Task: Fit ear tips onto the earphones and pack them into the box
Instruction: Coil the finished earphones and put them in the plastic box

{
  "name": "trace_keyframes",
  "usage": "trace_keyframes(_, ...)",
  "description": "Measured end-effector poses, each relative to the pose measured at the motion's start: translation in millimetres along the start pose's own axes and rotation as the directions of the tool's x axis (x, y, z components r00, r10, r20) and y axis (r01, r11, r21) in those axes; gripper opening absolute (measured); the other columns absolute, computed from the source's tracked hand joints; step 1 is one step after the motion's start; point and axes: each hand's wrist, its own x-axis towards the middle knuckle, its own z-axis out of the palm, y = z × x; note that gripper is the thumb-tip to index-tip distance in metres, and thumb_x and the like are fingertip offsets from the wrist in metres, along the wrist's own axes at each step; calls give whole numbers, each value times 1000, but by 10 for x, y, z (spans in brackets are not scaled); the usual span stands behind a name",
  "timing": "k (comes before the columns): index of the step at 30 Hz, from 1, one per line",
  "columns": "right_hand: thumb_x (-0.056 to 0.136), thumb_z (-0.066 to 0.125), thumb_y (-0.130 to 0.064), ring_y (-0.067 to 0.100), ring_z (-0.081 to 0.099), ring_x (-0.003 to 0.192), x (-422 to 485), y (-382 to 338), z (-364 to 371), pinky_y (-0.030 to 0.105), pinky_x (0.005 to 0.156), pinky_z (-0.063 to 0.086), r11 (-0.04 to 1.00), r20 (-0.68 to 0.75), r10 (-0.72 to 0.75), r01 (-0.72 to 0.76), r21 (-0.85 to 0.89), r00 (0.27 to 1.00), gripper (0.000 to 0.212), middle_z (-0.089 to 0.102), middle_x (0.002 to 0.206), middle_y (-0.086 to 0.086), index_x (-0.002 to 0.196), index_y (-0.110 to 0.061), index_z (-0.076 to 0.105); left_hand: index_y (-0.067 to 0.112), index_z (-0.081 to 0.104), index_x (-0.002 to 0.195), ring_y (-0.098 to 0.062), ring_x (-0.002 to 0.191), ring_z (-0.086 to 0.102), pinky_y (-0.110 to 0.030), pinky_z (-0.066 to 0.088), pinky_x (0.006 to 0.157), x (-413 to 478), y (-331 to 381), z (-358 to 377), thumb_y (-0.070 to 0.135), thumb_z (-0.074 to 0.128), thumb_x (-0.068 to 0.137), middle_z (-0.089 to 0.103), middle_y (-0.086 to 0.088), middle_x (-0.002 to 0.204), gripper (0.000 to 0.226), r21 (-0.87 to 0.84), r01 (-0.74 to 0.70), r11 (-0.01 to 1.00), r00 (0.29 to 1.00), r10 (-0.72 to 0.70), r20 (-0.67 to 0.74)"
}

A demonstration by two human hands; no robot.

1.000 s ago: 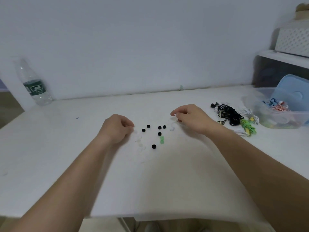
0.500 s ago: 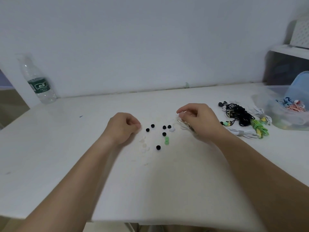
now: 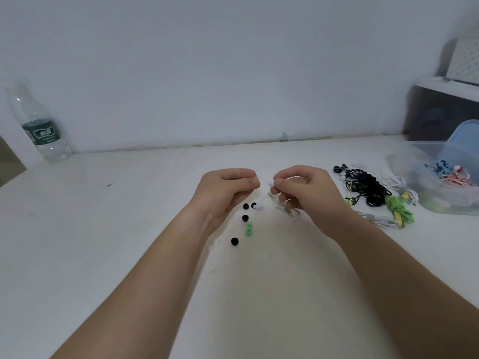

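My right hand (image 3: 305, 187) is raised over the white table and pinches a white earbud (image 3: 271, 184), its bundled white cable (image 3: 290, 211) hanging under the palm. My left hand (image 3: 228, 190) faces it a few centimetres away, thumb and forefinger pressed together on something too small to make out, probably a clear ear tip. Below lie loose ear tips: black ones (image 3: 234, 241), a green pair (image 3: 249, 229) and a white one (image 3: 258, 207). A clear plastic box (image 3: 425, 203) holding coloured earphones stands at the right.
A pile of black, green and white earphones (image 3: 373, 193) lies between my right hand and the box. The blue lid (image 3: 464, 143) leans behind the box. A water bottle (image 3: 39, 125) stands at the far left by the wall. Storage shelving (image 3: 440, 112) is at the right.
Both hands lifted off the table and came together in front of me. The right hand picked up the white earphone; the left rose from the clear ear tips with fingers pinched.
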Motion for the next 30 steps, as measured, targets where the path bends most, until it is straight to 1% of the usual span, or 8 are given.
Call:
trace_keyframes(3, 86, 74, -4, 17, 60, 61, 6, -1, 2, 23, 55, 50, 1000, 13, 22, -22, 18, 1000, 8, 73, 80, 15, 92, -1, 70, -4, 72, 100, -20, 91, 75, -23, 59, 83, -18, -13, -8, -7, 74, 82, 76, -15, 92, 19, -93, 52, 994, 999, -50, 22)
trace_keyframes(5, 86, 74, -2, 16, 61, 60, 0, -1, 8, 24, 57, 52, 999, 23, 24, -25, 21, 999, 11, 72, 79, 15, 95, -4, 69, -2, 70, 99, -22, 91, 75, -23, 59, 82, -44, -19, -9, -9, 71, 83, 76, -15, 93, 17, -124, 63, 990, 998, -59, 35)
trace_keyframes(9, 90, 69, 0, 16, 60, 64, -21, 8, 7, 25, 62, 54, 1000, 78, -9, 8, 16, 997, 26, 66, 73, 8, 113, -11, 71, 7, 74, 101, -18, 86, 73, -19, 57, 74, -84, -51, -21, -4, 67, 89, 74, -8, 90, 18, -63, 40, 997, 997, -36, 70)
trace_keyframes(12, 90, 66, 2, 17, 61, 66, -39, -11, -1, 26, 65, 56, 1000, 75, -6, 6, 11, 997, 19, 68, 76, 11, 104, -8, 74, 13, 76, 101, -13, 78, 66, -19, 54, 70, -85, -80, -16, 0, 66, 92, 69, -5, 88, 19, 20, 28, 999, 995, -30, 98)
trace_keyframes(16, 89, 67, 0, 17, 64, 67, -56, -24, 0, 29, 69, 56, 1000, 80, 6, -6, 8, 997, 16, 71, 80, 10, 99, -9, 75, 10, 75, 97, -12, 72, 65, -19, 54, 63, -98, -97, 16, -2, 66, 91, 71, -4, 85, 17, 9, 37, 999, 996, -38, 85)
trace_keyframes(20, 94, 66, -5, 17, 63, 68, -54, -11, -8, 31, 70, 56, 999, 80, 5, -8, 33, 997, 12, 71, 80, 9, 101, -7, 75, 7, 75, 96, -11, 75, 65, -17, 54, 70, -91, -102, 27, -4, 68, 87, 74, -6, 89, 15, -16, 38, 999, 996, -36, 78)
trace_keyframes(25, 91, 71, -10, 17, 64, 66, -61, -13, -9, 29, 68, 57, 999, 71, -23, 21, 38, 997, 11, 74, 82, 10, 102, -7, 72, 0, 73, 103, -16, 85, 70, -20, 58, 83, -96, -110, 30, -9, 68, 86, 75, -9, 93, 20, -57, 32, 998, 995, -27, 96)
trace_keyframes(30, 91, 70, -9, 17, 63, 68, -69, -14, -19, 30, 68, 57, 998, 84, -42, 39, 42, 996, 11, 73, 81, 9, 101, -5, 72, 0, 73, 99, -17, 84, 73, -19, 58, 77, -111, -94, 42, -11, 67, 85, 76, -11, 93, 18, -102, 42, 994, 995, -32, 100)
